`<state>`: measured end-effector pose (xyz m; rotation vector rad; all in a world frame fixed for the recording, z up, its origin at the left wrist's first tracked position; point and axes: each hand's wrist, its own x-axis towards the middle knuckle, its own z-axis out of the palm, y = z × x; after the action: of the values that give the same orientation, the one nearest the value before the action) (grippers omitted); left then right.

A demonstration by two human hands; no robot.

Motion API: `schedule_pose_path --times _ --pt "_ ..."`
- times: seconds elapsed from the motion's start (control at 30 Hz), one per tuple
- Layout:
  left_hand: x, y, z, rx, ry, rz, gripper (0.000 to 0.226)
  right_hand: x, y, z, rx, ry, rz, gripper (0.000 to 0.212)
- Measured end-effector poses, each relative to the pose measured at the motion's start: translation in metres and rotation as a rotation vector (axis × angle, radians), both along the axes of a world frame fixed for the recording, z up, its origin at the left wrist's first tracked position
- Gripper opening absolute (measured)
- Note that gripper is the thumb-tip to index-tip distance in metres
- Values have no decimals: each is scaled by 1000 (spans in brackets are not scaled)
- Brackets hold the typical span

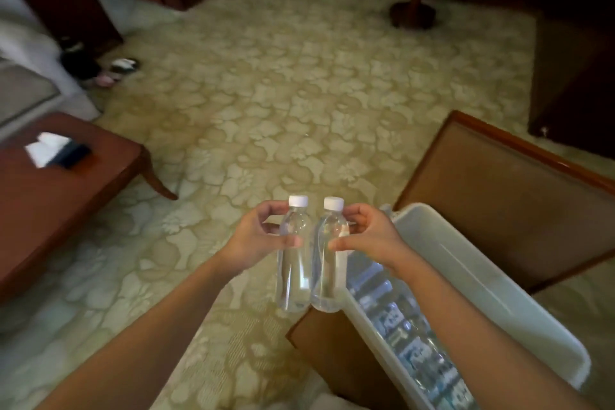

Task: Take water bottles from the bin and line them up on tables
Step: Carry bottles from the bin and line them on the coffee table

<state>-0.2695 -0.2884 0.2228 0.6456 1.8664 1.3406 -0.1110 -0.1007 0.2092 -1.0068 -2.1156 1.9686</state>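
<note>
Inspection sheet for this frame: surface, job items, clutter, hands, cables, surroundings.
Surface: low wooden table at left, no bottles on it yet.
Job's things: left bottle and right bottle, clear, white-capped, upright, side by side in the air; white bin at right with packed bottles lying inside.
Clutter: white papers and a dark flat object on the table; footwear on the floor.
Grippers: left hand grips the left bottle near its shoulder; right hand grips the right bottle likewise.
Cables: nothing seen.
Surroundings: patterned carpet; brown wood-framed furniture beside the bin; dark pedestal base far off.
</note>
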Motion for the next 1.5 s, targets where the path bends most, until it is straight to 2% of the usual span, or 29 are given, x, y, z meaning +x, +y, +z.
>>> schedule_pose_path --times 0.2,0.4,0.63,0.73,0.93,1.17,1.37,1.5 --pt "-61 -117 26 48 78 169 63 -94 -93 34 37 65 181 83" --pt "-114 -245 40 63 143 321 82 -186 -203 45 77 100 357 83" --pt "-154 -378 52 36 174 519 76 -274 -324 56 104 143 562 83" --pt "-162 -422 57 48 179 607 64 -304 -368 62 112 143 654 85" --pt "-182 -488 57 91 164 782 59 -367 -436 68 147 152 828 64" --pt "-234 -552 44 52 214 1004 62 -463 -508 67 154 184 1011 65" --pt "-307 -592 45 16 240 1171 78 -567 -561 75 151 214 1157 57" --pt "-357 -612 48 -13 254 1251 75 -631 -589 84 134 222 1239 56"
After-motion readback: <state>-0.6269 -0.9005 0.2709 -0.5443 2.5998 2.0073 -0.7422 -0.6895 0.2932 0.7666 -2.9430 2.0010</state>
